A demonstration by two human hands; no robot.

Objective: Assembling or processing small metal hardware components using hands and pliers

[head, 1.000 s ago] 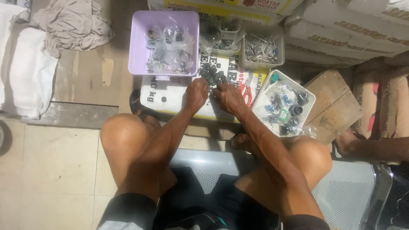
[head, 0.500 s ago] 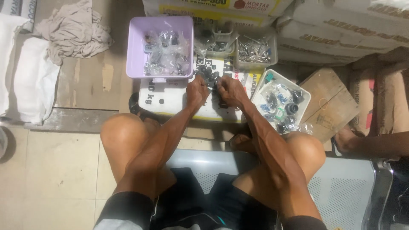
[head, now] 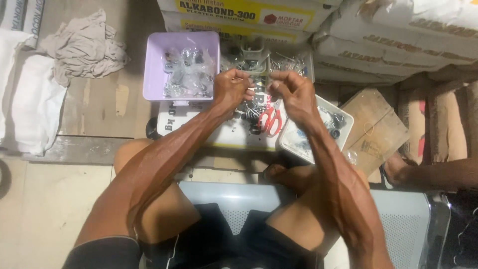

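My left hand (head: 233,87) and my right hand (head: 295,92) are raised side by side, fingers pinched on what looks like a small clear plastic bag (head: 263,79) stretched between them. Below them a heap of small dark metal parts (head: 253,112) lies on a white printed sack (head: 199,124). A purple tray (head: 149,65) with clear bags of metal parts sits left of my left hand. A white tray (head: 343,113) with dark parts lies under my right wrist. Two clear tubs (head: 294,62) of small hardware stand behind the hands.
Stacked paper sacks (head: 398,40) line the back. A crumpled rag (head: 84,47) and white sacks (head: 30,99) lie at the left. A cardboard piece (head: 373,129) and another person's leg (head: 433,172) are at the right. I sit on a perforated metal bench (head: 234,199).
Both hands have lifted off the heap of parts and now pinch a small clear bag between them. The camera has come closer.
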